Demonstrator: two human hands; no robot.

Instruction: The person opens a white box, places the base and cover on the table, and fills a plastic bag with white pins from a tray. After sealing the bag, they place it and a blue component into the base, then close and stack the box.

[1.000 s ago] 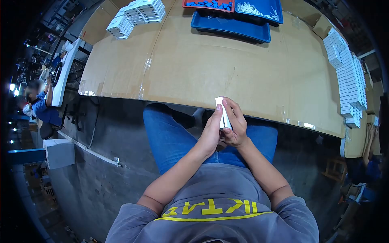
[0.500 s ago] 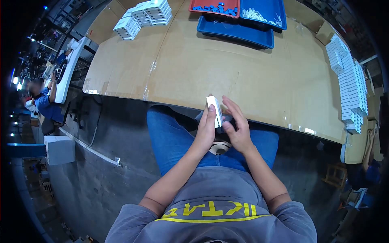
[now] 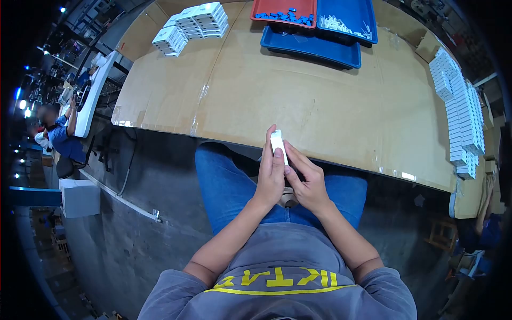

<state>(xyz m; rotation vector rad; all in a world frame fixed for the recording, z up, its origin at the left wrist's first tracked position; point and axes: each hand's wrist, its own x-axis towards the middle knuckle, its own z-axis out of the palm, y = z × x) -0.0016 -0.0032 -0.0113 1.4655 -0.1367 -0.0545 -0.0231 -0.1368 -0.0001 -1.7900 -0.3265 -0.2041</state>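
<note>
A small white rectangular case [image 3: 278, 143] is held upright over my lap, close to the table's front edge. My left hand [image 3: 270, 178] is wrapped along its left side, with the thumb on its face. From the right, my right hand [image 3: 309, 184] presses fingers and thumb against the opposite side. The palms hide the lower part of the case, and whatever markings it bears are too small to make out.
A cardboard-covered table [image 3: 256, 90] lies ahead. On it are white stacked cases [image 3: 194, 24] at the back left, a red tray [image 3: 261, 7] of blue pieces, a blue tray [image 3: 372, 21] of white pieces, a lower blue tray [image 3: 309, 50], and white stacks [image 3: 461, 117] at right. A person [image 3: 66, 136] sits far left.
My right hand has closed in from the right and now touches the white case. The case has turned, so its narrower white face shows. The view has shifted slightly.
</note>
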